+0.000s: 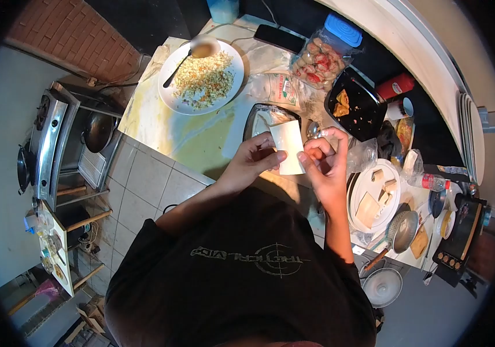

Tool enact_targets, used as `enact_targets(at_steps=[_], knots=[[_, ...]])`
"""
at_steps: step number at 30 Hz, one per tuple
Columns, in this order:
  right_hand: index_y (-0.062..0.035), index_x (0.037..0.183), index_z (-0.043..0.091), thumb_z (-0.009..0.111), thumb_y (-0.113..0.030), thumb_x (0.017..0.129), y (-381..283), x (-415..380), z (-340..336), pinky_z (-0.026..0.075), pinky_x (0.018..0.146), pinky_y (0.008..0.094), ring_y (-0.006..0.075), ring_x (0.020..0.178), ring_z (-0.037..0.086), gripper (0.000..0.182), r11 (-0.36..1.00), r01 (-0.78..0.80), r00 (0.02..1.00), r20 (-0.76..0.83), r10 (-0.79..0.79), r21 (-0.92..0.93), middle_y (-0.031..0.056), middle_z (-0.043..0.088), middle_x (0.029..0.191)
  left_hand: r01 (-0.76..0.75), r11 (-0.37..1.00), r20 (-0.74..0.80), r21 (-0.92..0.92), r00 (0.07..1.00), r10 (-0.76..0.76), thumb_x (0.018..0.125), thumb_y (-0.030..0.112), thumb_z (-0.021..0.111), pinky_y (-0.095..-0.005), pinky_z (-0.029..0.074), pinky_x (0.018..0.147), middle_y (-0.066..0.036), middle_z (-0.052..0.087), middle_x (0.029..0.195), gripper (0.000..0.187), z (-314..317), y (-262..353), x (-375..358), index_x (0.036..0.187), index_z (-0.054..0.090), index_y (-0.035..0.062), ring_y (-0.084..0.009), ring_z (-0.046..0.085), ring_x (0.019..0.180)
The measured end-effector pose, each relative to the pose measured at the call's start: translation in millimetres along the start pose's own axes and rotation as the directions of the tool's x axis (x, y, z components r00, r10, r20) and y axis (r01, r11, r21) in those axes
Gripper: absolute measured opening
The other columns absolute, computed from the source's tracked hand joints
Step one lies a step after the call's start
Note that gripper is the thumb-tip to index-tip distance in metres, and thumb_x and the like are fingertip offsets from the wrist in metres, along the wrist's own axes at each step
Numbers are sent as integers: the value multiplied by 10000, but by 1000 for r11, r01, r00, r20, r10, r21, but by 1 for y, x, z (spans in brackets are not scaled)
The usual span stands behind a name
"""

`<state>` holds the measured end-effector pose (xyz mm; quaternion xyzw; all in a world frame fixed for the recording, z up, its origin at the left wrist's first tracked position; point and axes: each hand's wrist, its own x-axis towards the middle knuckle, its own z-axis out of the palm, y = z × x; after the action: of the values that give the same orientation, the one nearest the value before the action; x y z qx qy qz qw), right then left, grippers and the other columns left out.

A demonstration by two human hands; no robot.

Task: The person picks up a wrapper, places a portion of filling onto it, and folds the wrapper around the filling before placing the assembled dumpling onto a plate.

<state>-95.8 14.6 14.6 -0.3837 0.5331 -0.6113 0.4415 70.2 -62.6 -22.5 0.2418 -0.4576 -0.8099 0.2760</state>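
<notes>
Two-handed, pinching the pale sheet (pixel 287 141) by opposite edges with left grip (pixel 254 158) and right grip (pixel 325 166), holding it near the dark-rimmed tray (pixel 259 119), probably keeping it flat, uncreased.

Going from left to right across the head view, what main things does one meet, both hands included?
Stove, plate of food, left hand, pale sheet, right hand, plate of pale pieces, plastic bottle.

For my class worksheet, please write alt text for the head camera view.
A person's left hand and right hand hold a pale rectangular sheet. Beyond are a white plate of chopped food with a spoon, and a black dish holding golden pieces.
</notes>
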Motion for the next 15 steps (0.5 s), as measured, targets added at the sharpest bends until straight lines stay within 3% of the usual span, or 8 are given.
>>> enact_targets(at_steps=[3, 7, 9, 15], knots=[[-82, 1269, 310, 600, 143, 844, 1, 4, 4, 434, 757, 210, 70, 790, 516, 562, 1000, 1, 1000, 11, 0, -23, 48, 553, 917, -90, 991, -3, 101, 996, 91, 954, 176, 631, -251, 456, 769, 7, 612, 957, 233, 2, -6, 1, 1115, 587, 14, -62, 546, 850], [-84, 1282, 310, 605, 136, 848, 4, 12, 11, 428, 726, 200, 53, 774, 502, 569, 1000, -22, 1000, 8, 22, -14, 34, 542, 894, -110, 990, -4, 87, 994, 111, 976, 203, 598, -247, 449, 781, 3, 611, 982, 252, 1, -4, 3, 1147, 568, 21, -57, 541, 882], [-85, 1282, 310, 607, 131, 852, 4, 17, 12, 428, 724, 197, 51, 770, 500, 565, 998, -47, 999, 23, 48, -33, 30, 539, 888, -9, 1000, -42, -6, 999, 9, 990, 218, 572, -244, 441, 774, 1, 603, 1014, 274, -1, -7, 2, 1186, 539, 29, -50, 528, 889], [-85, 1290, 322, 598, 94, 880, -1, 21, 12, 430, 727, 190, 57, 779, 494, 526, 998, -35, 992, 119, 40, -43, 40, 525, 927, 36, 999, -60, -3, 998, -36, 996, 206, 547, -221, 426, 737, -3, 592, 1046, 280, -10, 0, 7, 1216, 507, 37, -39, 513, 916]])
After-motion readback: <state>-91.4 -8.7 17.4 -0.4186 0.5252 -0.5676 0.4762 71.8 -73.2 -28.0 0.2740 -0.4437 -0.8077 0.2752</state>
